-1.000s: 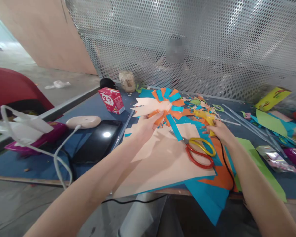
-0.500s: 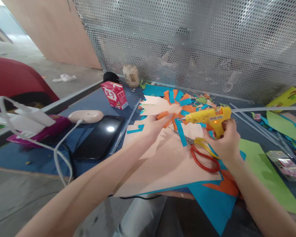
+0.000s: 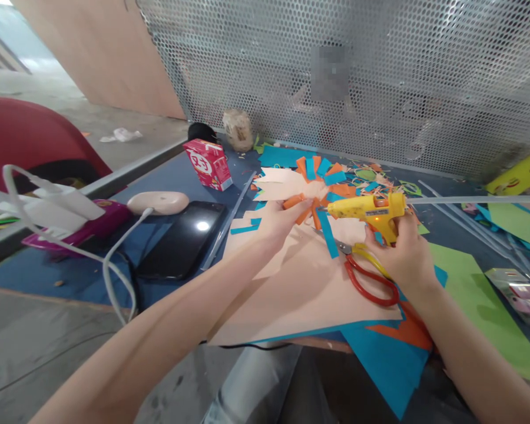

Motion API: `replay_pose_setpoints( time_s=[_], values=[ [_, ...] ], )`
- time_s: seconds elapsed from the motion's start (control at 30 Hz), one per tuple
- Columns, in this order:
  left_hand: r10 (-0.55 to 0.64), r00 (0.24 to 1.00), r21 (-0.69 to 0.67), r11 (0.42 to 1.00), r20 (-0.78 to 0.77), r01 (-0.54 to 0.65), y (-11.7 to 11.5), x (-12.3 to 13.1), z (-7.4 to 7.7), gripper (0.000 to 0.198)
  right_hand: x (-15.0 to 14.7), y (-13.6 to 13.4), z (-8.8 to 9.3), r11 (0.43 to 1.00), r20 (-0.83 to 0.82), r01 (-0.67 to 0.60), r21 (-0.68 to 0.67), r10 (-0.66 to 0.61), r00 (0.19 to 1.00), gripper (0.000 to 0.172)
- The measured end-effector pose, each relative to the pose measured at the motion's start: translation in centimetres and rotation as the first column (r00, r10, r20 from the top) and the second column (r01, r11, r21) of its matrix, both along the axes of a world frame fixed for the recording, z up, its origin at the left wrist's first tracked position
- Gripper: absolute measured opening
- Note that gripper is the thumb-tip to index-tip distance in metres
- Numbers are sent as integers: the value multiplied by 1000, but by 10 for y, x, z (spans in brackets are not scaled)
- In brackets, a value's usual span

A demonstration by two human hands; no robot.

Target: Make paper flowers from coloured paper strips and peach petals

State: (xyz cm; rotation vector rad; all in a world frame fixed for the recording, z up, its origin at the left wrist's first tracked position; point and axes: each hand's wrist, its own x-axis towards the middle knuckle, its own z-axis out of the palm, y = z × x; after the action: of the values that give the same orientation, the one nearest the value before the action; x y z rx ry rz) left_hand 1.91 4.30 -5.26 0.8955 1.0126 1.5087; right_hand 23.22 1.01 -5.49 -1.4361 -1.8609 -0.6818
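Observation:
My right hand (image 3: 406,250) is wrapped round the handle of a yellow hot glue gun (image 3: 366,209), with a clear glue stick (image 3: 472,201) poking out of its back. The gun's nozzle points left, close to the ring of orange and blue paper strips (image 3: 335,176). My left hand (image 3: 282,221) pinches an orange strip at the ring's near left side; its fingertips are partly hidden. A loose blue strip (image 3: 329,235) lies just below the nozzle. Red-and-yellow scissors (image 3: 371,282) rest on pale peach paper (image 3: 269,306), under my right hand.
On the left are a black phone (image 3: 183,241), a pink-white oval device (image 3: 158,202), and white chargers with cables (image 3: 66,206). A red box (image 3: 208,165) stands behind. Green paper (image 3: 472,294), scraps and clear glue sticks lie right. A perforated metal panel (image 3: 256,59) borders the back.
The view has shifted slightly. The glue gun's nozzle stays near the paper ring, and my left hand keeps its pinch on the orange strip.

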Motion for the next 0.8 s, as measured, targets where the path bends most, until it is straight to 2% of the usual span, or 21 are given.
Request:
replay_pose_setpoints(
  time_s=[0.1, 0.23, 0.4, 0.8],
  values=[
    [-4, 1000, 2, 1000, -13, 4, 0, -1, -1, 29, 0, 1, 0, 994, 81, -32, 104, 24, 996, 36],
    [-9, 1000, -8, 1000, -27, 9, 1, -1, -2, 26, 0, 2, 2, 987, 186, -77, 140, 50, 981, 29],
    [-14, 1000, -9, 1000, -24, 13, 2, -1, -3, 25, 1, 3, 1, 979, 252, -135, 155, 93, 963, 23],
    [22, 999, -35, 999, -36, -24, 1, -3, 1, 21, 4, 2, 5, 987, 268, -134, 88, 106, 957, 18]
  ],
)
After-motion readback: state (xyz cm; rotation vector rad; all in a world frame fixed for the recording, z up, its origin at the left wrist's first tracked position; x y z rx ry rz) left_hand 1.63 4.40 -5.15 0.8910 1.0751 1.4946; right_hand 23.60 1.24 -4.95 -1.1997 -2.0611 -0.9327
